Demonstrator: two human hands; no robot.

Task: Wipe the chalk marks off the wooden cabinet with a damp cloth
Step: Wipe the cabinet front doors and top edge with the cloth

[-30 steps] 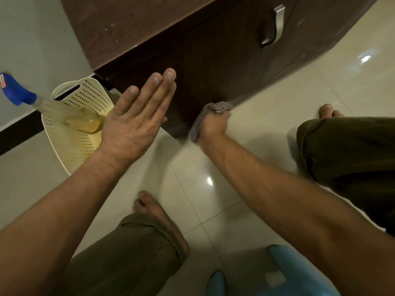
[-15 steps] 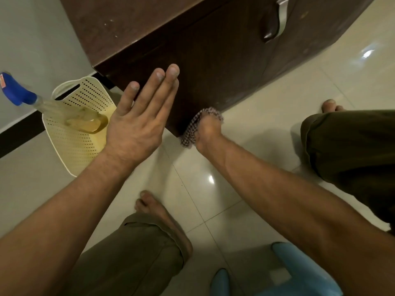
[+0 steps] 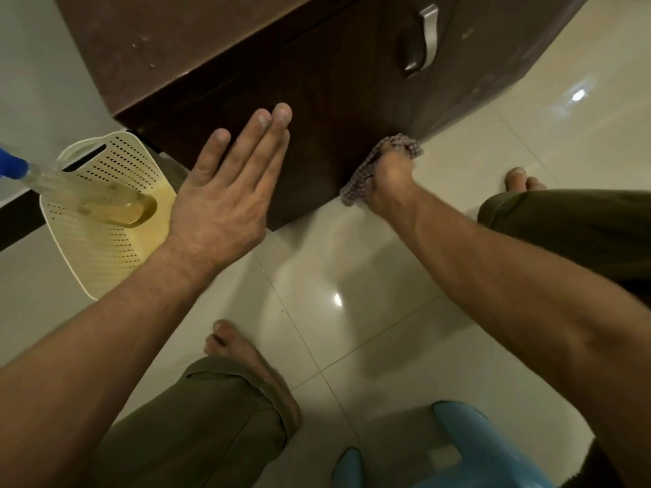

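A dark brown wooden cabinet (image 3: 331,82) with a metal handle (image 3: 428,37) fills the top of the head view. My right hand (image 3: 389,184) grips a checked cloth (image 3: 400,146) and presses it against the cabinet front near its bottom edge. My left hand (image 3: 225,195) lies flat, fingers straight and together, against the cabinet's lower left front. A few pale specks show on the cabinet top. No clear chalk marks are visible on the dark front.
A cream perforated basket (image 3: 95,248) leans by the wall at left, holding a spray bottle (image 3: 105,202) with a blue head. A blue plastic stool (image 3: 468,452) sits at the bottom. My bare feet and olive trousers rest on the glossy tiled floor (image 3: 352,276).
My right hand with the cloth slid left along the cabinet's bottom edge, then back to the right and slightly up. My left hand stayed flat on the front.
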